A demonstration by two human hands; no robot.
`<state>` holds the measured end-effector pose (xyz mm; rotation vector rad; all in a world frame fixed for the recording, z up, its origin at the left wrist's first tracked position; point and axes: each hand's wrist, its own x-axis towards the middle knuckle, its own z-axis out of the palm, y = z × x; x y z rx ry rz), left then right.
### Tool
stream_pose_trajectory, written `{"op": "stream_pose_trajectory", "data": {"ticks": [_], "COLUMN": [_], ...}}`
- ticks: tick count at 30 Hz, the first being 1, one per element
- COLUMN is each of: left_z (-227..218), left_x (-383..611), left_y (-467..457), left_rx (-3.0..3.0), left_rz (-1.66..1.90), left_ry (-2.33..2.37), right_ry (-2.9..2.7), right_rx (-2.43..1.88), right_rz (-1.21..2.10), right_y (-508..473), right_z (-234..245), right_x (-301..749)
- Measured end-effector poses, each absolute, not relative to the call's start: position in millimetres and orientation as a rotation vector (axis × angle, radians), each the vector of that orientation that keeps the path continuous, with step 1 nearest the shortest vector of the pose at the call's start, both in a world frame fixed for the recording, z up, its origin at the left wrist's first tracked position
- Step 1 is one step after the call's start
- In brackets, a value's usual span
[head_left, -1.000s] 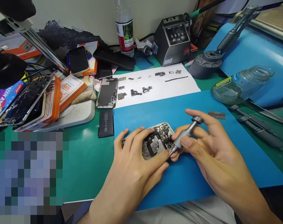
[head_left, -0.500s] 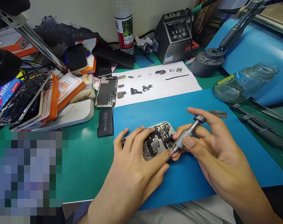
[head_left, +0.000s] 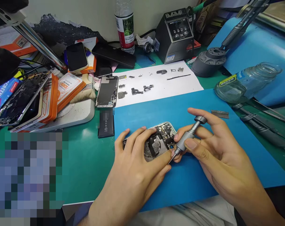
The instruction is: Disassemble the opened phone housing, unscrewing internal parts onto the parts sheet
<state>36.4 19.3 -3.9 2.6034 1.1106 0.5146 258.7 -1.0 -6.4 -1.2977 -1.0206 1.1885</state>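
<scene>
An opened phone body (head_left: 160, 146), its inner parts bare, is held on the blue mat (head_left: 194, 116). My left hand (head_left: 137, 163) grips it from the left, fingers over the far edge and thumb along the near edge. My right hand (head_left: 210, 147) is closed around a grey knurled screwdriver (head_left: 186, 139), with the index finger stretched along its top cap. The tool slants down to the left, and its thin tip ends by my left thumb at the phone's near right corner. Whether the tip touches the phone is hard to make out.
Behind the mat, a white sheet (head_left: 156, 94) carries several small phone parts, with a phone screen (head_left: 107, 91) at its left end. A black battery (head_left: 106, 124) lies nearer. To the right are a tilted glass jar (head_left: 247, 83) and tweezers (head_left: 272, 111); boxes (head_left: 70, 89) crowd the left.
Almost nothing differs. Both hands keep their hold, and the screwdriver tip has shifted very slightly; the whole view has moved a little.
</scene>
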Motion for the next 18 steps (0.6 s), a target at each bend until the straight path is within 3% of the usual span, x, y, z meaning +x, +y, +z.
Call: {"op": "stream_pose_trajectory", "data": {"ticks": [18], "left_z": [-4.5], "left_x": [37.8], "left_y": [21.4], "left_rx": [2.598], "left_rz": [0.577], "left_ry": [1.082], "right_ry": [-1.081], "right_rx": [-1.226], "right_rz": [1.15], "right_y": [1.0], "right_z": [-13.4], "right_x": [261.8]}}
